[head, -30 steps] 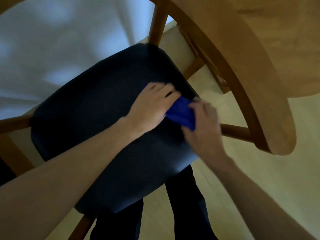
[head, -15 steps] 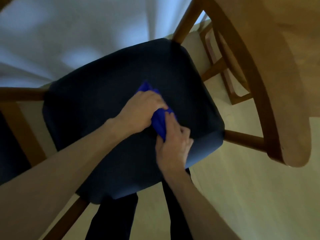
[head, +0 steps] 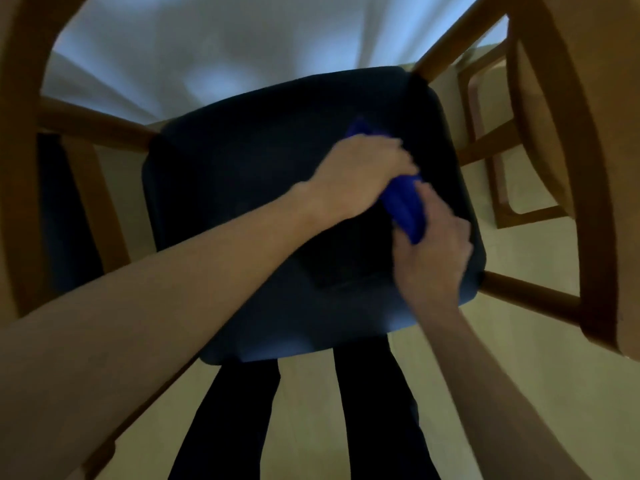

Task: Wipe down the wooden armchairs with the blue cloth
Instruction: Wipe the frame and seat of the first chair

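I look straight down on a wooden armchair with a dark navy seat cushion (head: 242,209) and curved wooden arms (head: 568,168). The blue cloth (head: 403,207) lies bunched on the right half of the seat. My left hand (head: 360,171) covers its upper part with fingers curled over it; a corner of cloth pokes out above the knuckles. My right hand (head: 433,258) grips the cloth's lower end from the right. Both hands are motion-blurred.
A white curtain (head: 242,46) hangs beyond the chair back. A second wooden chair frame (head: 502,150) stands at the right on the pale wood floor (head: 519,375). My dark-trousered legs (head: 374,410) stand right at the seat's front edge.
The view has shifted so the whole seat and left arm of the chair show. Both hands stayed on the cloth, which now lies further from the seat's right edge; my right hand drew nearer me.
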A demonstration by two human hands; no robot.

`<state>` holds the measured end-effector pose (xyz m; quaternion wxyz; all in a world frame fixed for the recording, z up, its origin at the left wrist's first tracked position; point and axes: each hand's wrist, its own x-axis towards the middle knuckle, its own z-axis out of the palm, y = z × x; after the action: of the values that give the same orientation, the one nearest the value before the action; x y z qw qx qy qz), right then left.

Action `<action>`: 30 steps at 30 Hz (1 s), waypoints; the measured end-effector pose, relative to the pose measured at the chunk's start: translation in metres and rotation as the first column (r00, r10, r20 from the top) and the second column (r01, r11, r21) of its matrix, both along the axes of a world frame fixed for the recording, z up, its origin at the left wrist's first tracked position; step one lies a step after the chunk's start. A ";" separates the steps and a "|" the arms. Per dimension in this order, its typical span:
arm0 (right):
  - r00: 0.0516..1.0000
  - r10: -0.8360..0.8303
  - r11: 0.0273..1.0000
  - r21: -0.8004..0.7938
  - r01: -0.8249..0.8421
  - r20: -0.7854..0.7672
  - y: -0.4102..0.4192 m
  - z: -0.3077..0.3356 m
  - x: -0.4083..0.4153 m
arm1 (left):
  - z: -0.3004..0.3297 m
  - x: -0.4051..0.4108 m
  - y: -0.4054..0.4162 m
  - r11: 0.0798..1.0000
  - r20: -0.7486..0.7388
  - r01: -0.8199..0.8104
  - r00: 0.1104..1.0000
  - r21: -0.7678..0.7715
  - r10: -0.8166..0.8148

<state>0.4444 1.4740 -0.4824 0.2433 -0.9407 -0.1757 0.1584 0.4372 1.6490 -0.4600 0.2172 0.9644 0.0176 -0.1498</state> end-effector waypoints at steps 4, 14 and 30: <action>0.987 -0.159 0.981 -0.119 0.156 -0.019 -0.010 -0.014 0.004 | -0.026 0.037 -0.022 0.979 0.007 0.203 0.979 -0.026 -0.203; 0.953 0.073 0.997 -0.008 -0.079 -0.293 0.084 -0.013 -0.199 | -0.003 -0.172 0.073 0.998 -0.205 -0.008 0.979 0.056 0.019; 0.231 0.968 0.238 0.074 -0.968 -0.094 0.217 0.000 -0.060 | 0.012 -0.214 0.052 0.221 -0.014 -0.970 0.221 0.098 0.975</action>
<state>0.3849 1.6914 -0.4824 0.1036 -0.6201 -0.7038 0.3306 0.2229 1.7013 -0.4480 0.2295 0.7438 0.6276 -0.0156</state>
